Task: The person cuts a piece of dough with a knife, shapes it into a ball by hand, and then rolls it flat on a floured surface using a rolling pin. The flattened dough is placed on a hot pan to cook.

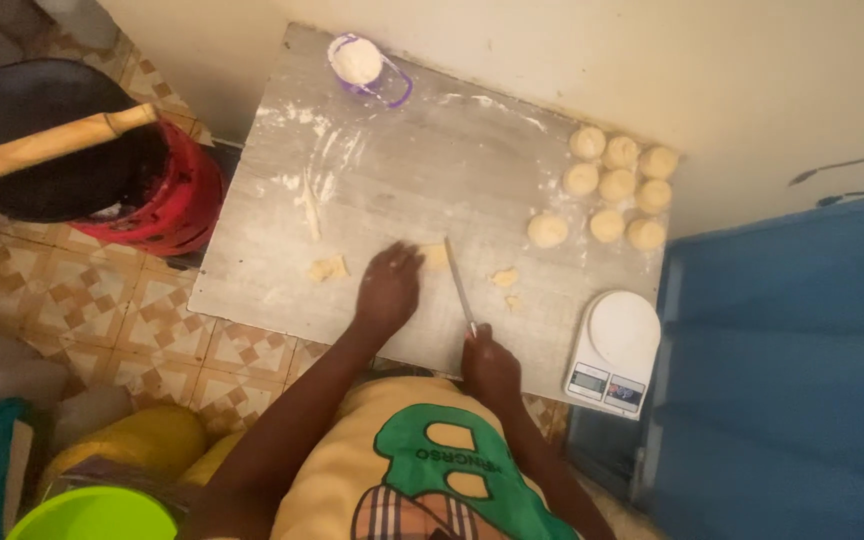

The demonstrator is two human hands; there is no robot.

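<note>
My left hand [388,285] lies flat, fingers spread, on the floured work board [432,170], pressing a piece of dough [436,256] that shows at its right edge. In my right hand [488,362] is a knife [460,287], its blade pointing away from me beside that dough. Small dough scraps [504,279] lie to the blade's right, and another scrap [328,268] lies left of my left hand. A thin dough strip [310,210] rests further up the board.
Several round dough balls [617,185] sit at the board's far right corner. A white kitchen scale [615,350] stands at its near right corner, a cup of flour [357,62] at the far edge. A black pan [47,140] on a red stove stands left; blue cloth lies right.
</note>
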